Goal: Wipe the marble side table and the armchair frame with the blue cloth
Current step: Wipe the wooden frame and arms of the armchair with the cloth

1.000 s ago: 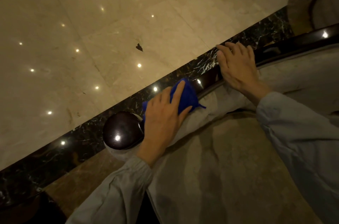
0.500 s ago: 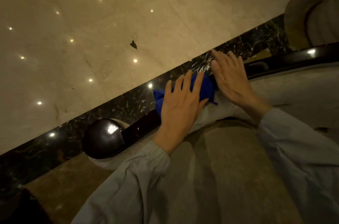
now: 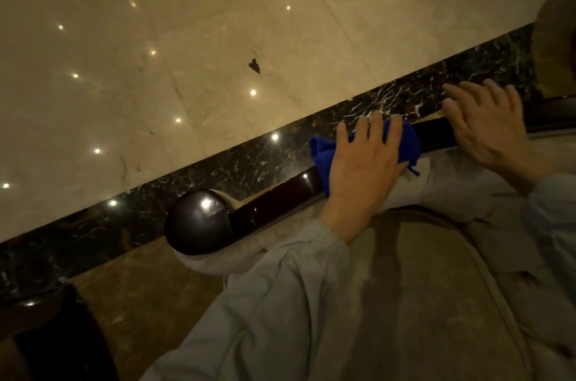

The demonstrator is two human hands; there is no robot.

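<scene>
Left hand flat on the blue cloth, fingers spread, pressing it onto the dark glossy armchair frame. Right hand just beside, fingers extended over the frame rail. Rounded arm end shining at left. Beige upholstery below; polished beige floor with a black veined border beyond.

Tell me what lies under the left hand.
The blue cloth lies under the left hand, pressed onto the dark wooden armchair frame. The frame's stretch beneath the cloth is covered and cannot be seen.
</scene>
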